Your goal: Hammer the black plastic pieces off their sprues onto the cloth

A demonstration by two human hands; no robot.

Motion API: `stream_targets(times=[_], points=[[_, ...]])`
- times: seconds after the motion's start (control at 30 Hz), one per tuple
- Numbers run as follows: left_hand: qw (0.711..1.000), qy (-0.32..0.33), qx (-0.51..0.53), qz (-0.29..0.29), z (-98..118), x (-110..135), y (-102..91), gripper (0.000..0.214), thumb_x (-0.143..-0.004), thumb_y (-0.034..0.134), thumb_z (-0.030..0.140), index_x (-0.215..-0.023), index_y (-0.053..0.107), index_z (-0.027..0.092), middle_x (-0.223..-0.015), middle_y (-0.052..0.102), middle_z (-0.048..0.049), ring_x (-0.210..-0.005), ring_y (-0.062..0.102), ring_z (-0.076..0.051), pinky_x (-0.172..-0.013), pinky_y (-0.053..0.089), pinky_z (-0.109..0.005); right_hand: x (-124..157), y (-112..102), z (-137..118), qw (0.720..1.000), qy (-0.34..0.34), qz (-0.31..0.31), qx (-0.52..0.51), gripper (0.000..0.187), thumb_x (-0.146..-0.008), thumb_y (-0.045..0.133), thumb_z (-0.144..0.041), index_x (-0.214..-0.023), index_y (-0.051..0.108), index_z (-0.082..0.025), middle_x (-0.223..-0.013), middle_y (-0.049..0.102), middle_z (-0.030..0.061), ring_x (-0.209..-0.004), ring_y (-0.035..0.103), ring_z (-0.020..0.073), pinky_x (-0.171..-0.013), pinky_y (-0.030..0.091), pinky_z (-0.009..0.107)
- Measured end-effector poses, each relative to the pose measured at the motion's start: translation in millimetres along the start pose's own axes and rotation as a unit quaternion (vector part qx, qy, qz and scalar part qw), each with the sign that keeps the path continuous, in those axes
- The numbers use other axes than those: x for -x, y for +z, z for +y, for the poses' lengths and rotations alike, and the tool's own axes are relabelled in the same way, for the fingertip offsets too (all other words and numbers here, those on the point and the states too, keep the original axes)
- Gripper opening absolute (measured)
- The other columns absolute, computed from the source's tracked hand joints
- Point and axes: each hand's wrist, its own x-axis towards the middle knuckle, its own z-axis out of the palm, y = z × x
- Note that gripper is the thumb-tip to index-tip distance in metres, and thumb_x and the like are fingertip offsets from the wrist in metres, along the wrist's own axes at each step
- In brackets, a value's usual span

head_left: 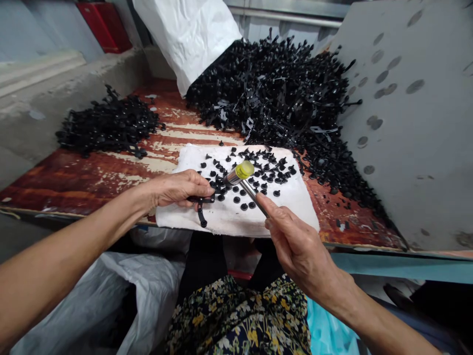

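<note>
My left hand (179, 187) rests on a white cloth (291, 204) and pinches a black plastic strip of parts (201, 209) against it. My right hand (295, 241) is closed round the metal handle of a small hammer (240, 173) with a yellow-green head. The hammer head hovers just right of my left fingertips, over the strip's end. Several small round black pieces (258, 172) lie scattered across the cloth.
A big heap of black plastic strips (281, 93) spills from a white sack (188, 34) at the back. A smaller heap (107, 125) lies at the left on the worn red board (74, 177). A grey panel (417, 138) walls the right side. Plastic bags hang below.
</note>
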Motion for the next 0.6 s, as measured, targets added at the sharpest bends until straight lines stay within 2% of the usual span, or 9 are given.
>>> stream_targets(times=[0.13,0.27,0.4,0.5,0.6], points=[[1.0,-0.002,-0.014,0.014,0.4,3.4,1.7,0.033,-0.065,0.079,0.035,-0.048,0.059,0.014,-0.041,0.053,-0.0012,-0.032,0.031,-0.004,-0.035,0.015,-0.016,-0.2,1.3,0.3,1.0,-0.007,-0.009,0.009,0.054,-0.097,0.04,-0.006,-0.15,0.044,-0.017,-0.098,0.068,0.0112,-0.086,0.068,0.0214,-0.082,0.061,0.04],[0.997,-0.011,-0.027,0.066,0.9,8.7,9.9,0.028,-0.072,0.072,0.028,-0.051,0.059,0.015,-0.04,0.053,-0.0009,-0.03,0.029,-0.003,-0.035,0.013,-0.016,-2.8,2.3,0.7,0.999,-0.008,-0.031,0.03,0.055,-0.098,0.038,-0.008,-0.151,0.041,-0.019,-0.092,0.065,0.0089,-0.077,0.065,0.02,-0.077,0.061,0.04],[0.993,-0.024,0.013,0.116,-2.7,13.1,25.4,0.026,-0.078,0.064,0.021,-0.054,0.058,0.015,-0.039,0.054,-0.0009,-0.027,0.025,-0.003,-0.034,0.01,-0.016,-4.7,3.9,3.5,0.996,0.002,-0.075,0.052,0.06,-0.097,0.037,-0.008,-0.154,0.037,-0.024,-0.089,0.063,0.0063,-0.071,0.063,0.0179,-0.068,0.061,0.035],[0.986,-0.033,0.048,0.155,-4.3,15.6,36.6,0.028,-0.081,0.059,0.018,-0.054,0.06,0.014,-0.04,0.056,-0.0021,-0.027,0.024,-0.003,-0.034,0.011,-0.017,-5.3,4.5,4.9,0.996,0.006,-0.08,0.049,0.06,-0.096,0.037,-0.008,-0.154,0.037,-0.025,-0.091,0.063,0.0065,-0.073,0.064,0.0183,-0.069,0.061,0.037],[0.979,-0.04,0.069,0.185,-4.2,17.8,44.1,0.03,-0.083,0.058,0.016,-0.052,0.061,0.013,-0.04,0.055,-0.0024,-0.026,0.025,-0.003,-0.033,0.011,-0.017,-5.8,4.4,3.7,0.998,-0.011,-0.051,0.044,0.057,-0.097,0.037,-0.007,-0.152,0.039,-0.019,-0.09,0.064,0.008,-0.075,0.065,0.0195,-0.075,0.061,0.04]])
